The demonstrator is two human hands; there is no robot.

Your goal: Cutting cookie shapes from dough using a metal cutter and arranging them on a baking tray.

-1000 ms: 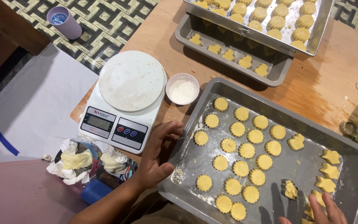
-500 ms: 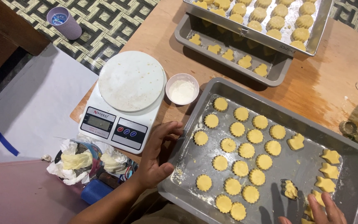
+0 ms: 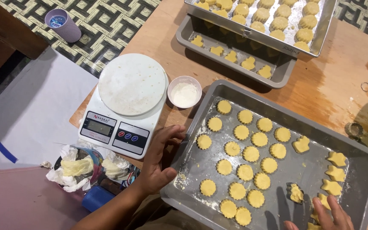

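Left hand point(image 3: 160, 164) grip spread flat, fingers resting on the near-left rim of the baking tray point(image 3: 192, 140), steadying it, pinching nothing. Right hand point(image 3: 326, 215) at near-right edge, mostly cut off; fingers sit just beside a small metal cutter point(image 3: 295, 192) with dough inside, standing on the tray; grip state can't tell. Tray on the desk point(image 3: 320, 85) holds rows of round cookies point(image 3: 251, 153), star shapes point(image 3: 336, 159) on the right. Step looks like releasing cut dough onto the tray; next move likely calls for lifting the cutter straight up without dragging the piece. Left: kitchen scale point(image 3: 126, 104), small flour bowl point(image 3: 184, 91). Far: two stacked trays point(image 3: 239, 72) with more cookies.
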